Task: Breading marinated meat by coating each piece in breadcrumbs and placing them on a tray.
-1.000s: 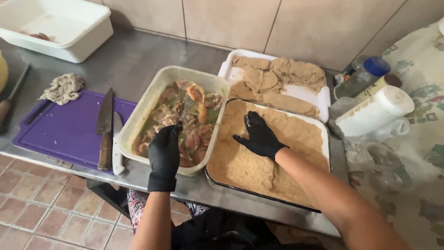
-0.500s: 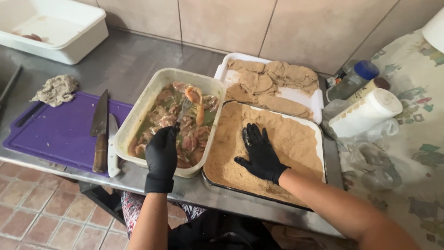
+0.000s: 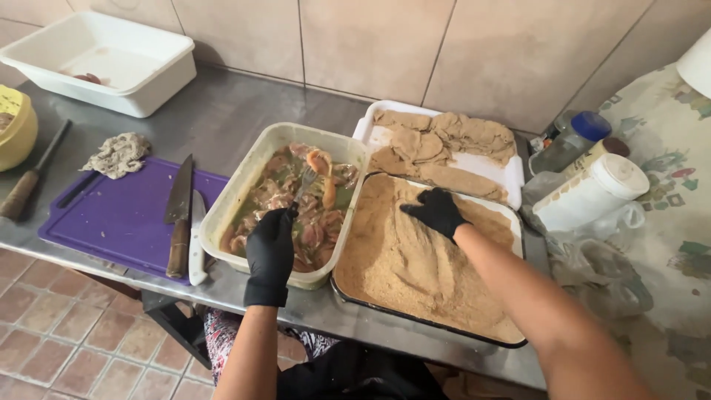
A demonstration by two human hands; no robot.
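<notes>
Meat piece (image 3: 320, 161) hangs on fork (image 3: 302, 185), left hand (image 3: 270, 248) fingers closed round handle; may slip, drip marinade. Right hand (image 3: 437, 211) fingers spread, empty, pressing breadcrumbs (image 3: 415, 259); crumbs may spill.

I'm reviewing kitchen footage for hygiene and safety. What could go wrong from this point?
The meat piece lifted on the fork in the left hand could slip or drip marinade onto the counter between the tubs. The right hand rests in the crumb tray, so wet drips may clump the crumbs. The knife lies near the counter edge and could get knocked off.
</notes>
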